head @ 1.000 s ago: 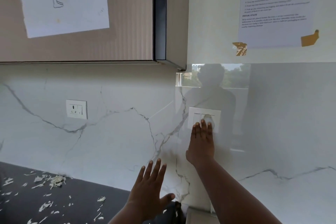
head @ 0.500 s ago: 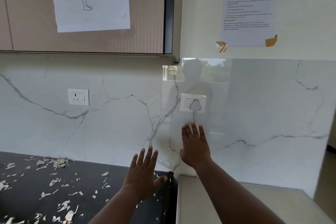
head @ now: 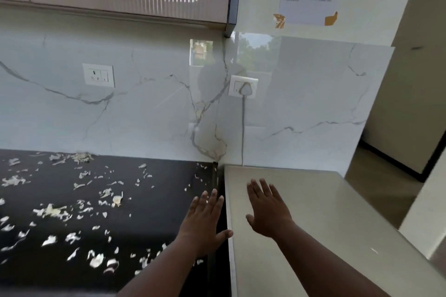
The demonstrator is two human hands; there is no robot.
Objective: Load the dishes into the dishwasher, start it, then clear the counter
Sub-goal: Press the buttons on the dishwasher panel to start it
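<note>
Fingers (head: 212, 200) of both hands are straight and spread, holding nothing. Below them, the black counter (head: 156, 200) is littered with pale scraps (head: 52, 211); beside it sits a beige top (head: 325, 212). The left hand (head: 205, 222) hangs over the counter's right edge, the right hand (head: 269, 210) over the beige top. A plug (head: 245, 89) sits in the wall socket.

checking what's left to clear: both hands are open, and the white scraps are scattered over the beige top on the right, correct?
Not quite. In the head view the white scraps lie on the black counter on the left, not on the beige top. Both the left hand and the right hand are open.
</note>
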